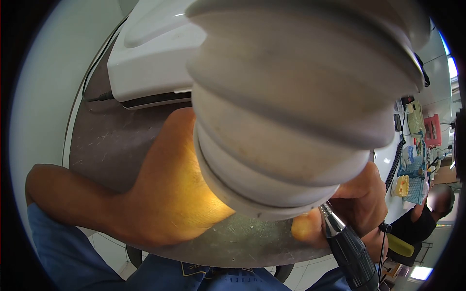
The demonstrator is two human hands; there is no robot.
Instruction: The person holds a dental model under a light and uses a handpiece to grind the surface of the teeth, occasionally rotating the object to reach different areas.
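Observation:
My right hand [364, 199] is closed around the metal neck of a black rotary handpiece [350, 252], whose cable hangs beside it. The handpiece tilts, its body toward me and its tip end hidden under a large whitish ribbed tube [286, 106]. From the left, my left hand [177, 194] reaches under the same tube. Its back and wrist show in yellow light, but the tube covers the fingers and anything they hold. Below both hands lies the dark worktop [252, 242], sprinkled with fine pale dust near the tube's rim.
A white machine [155, 68] with a black cable [99, 97] stands at the back left. The ribbed tube blocks much of the middle. At the right are a blue basket [415, 186], a red container [432, 130], a coiled cord [396, 162] and another person [412, 225].

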